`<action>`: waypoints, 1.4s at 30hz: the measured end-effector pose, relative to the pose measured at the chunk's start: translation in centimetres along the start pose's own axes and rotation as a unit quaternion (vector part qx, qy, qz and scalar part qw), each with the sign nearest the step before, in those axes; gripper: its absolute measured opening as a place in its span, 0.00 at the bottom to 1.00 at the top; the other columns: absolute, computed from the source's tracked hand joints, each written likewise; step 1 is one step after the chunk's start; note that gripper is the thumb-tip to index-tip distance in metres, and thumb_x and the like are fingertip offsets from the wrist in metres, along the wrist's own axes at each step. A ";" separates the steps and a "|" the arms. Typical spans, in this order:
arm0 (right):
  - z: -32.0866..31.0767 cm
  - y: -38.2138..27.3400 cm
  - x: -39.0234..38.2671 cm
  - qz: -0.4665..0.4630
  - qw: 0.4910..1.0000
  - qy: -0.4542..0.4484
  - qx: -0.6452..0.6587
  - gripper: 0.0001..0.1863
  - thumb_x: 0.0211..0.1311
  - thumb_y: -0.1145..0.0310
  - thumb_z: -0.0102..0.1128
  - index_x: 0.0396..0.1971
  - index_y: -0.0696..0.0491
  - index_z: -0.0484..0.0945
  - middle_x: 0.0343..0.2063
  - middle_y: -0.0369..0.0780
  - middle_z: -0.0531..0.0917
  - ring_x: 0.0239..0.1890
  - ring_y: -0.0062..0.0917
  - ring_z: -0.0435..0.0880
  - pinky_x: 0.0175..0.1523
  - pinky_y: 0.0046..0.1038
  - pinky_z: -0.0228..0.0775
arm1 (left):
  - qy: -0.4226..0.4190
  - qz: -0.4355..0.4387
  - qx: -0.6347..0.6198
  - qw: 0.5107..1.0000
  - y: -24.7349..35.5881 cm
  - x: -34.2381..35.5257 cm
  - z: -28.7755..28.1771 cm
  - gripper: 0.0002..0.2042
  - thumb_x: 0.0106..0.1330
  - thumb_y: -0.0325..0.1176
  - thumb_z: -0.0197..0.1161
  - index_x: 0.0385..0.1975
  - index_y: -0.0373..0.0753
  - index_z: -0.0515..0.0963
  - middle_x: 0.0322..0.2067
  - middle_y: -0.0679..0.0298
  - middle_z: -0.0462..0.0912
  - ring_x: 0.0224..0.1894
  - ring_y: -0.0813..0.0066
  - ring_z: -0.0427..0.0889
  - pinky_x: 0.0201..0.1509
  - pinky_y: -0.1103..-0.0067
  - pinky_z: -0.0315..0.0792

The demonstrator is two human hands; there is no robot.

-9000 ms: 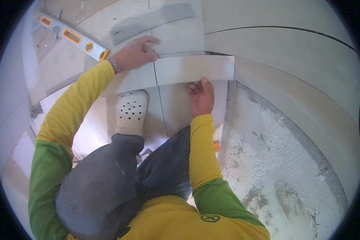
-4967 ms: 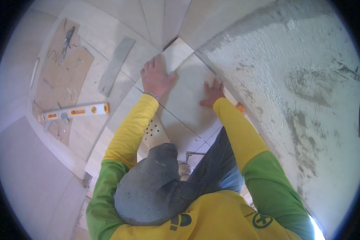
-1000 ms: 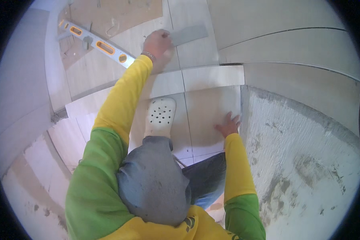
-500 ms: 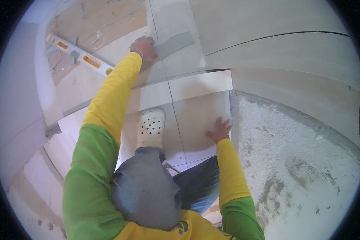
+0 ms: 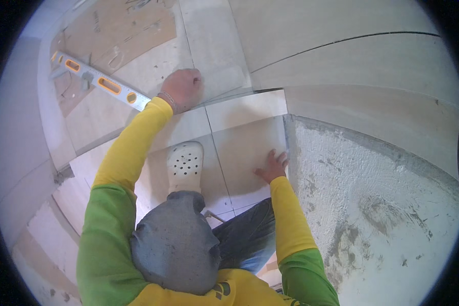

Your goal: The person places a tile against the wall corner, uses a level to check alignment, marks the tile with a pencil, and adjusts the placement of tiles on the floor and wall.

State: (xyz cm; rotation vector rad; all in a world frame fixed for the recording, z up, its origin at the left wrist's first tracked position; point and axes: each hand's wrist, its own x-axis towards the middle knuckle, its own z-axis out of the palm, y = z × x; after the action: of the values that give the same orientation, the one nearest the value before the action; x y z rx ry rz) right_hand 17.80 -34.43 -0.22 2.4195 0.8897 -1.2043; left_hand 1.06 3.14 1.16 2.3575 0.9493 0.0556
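My left hand (image 5: 182, 87) is closed in a fist above the upper step's front edge. A flat, pale grey blade-like piece (image 5: 225, 82) extends to the right from it; motion blurs it, and the grip hides its near end. My right hand (image 5: 273, 167) lies with fingers spread on the beige step tile (image 5: 245, 153), close to that tile's right end. Between the hands, my foot in a white clog (image 5: 185, 163) stands on the adjoining tile.
A spirit level (image 5: 99, 80) with orange-rimmed openings lies at the upper left, near brown cardboard (image 5: 132, 35). Large beige tiles (image 5: 341, 61) cover the upper right. To the right of the step is a rough, white-smeared surface (image 5: 362, 204) with a grey border.
My left hand has come down toward the step edge, nearer to me, and the grey blade-like piece with it. My right hand stays on the tile. The whole view has shifted slightly.
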 end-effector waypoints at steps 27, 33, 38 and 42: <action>1.6 1.3 1.0 -0.035 0.999 0.003 -0.001 0.64 0.41 0.36 0.66 0.70 0.58 0.43 0.65 0.71 0.41 0.69 0.66 0.33 0.72 0.55 0.28 | -0.127 0.062 0.106 0.984 1.9 1.9 0.4 0.16 0.52 0.44 0.63 0.34 0.39 0.80 0.38 0.50 0.80 0.42 0.51 0.80 0.46 0.63 0.75; 0.3 -0.1 0.4 0.024 0.999 -0.010 -0.025 0.63 0.43 0.39 0.68 0.70 0.60 0.42 0.65 0.71 0.42 0.70 0.64 0.32 0.72 0.54 0.25 | -0.079 0.051 0.110 0.989 0.2 2.6 -1.6 0.11 0.55 0.39 0.57 0.28 0.39 0.81 0.30 0.52 0.82 0.36 0.50 0.81 0.43 0.61 0.75; 1.8 1.6 1.3 -0.004 0.999 0.012 0.034 0.64 0.40 0.41 0.71 0.71 0.55 0.41 0.66 0.69 0.37 0.69 0.67 0.29 0.72 0.53 0.27 | -0.076 0.133 0.138 0.978 -1.5 2.2 -1.6 0.09 0.54 0.35 0.55 0.26 0.40 0.81 0.29 0.53 0.82 0.35 0.51 0.80 0.40 0.60 0.74; 2.4 2.4 1.4 0.017 0.999 0.018 0.027 0.65 0.38 0.40 0.71 0.71 0.53 0.41 0.67 0.68 0.36 0.69 0.67 0.28 0.72 0.53 0.26 | -0.140 0.128 0.127 0.974 0.6 1.2 -0.8 0.08 0.53 0.34 0.56 0.24 0.40 0.80 0.28 0.54 0.81 0.34 0.51 0.80 0.38 0.60 0.74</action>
State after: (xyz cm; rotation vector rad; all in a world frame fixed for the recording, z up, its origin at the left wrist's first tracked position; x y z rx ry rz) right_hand 18.50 -36.93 -2.88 2.4971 0.8316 -1.1906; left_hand 2.17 3.98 1.96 2.6214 0.5388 -0.3070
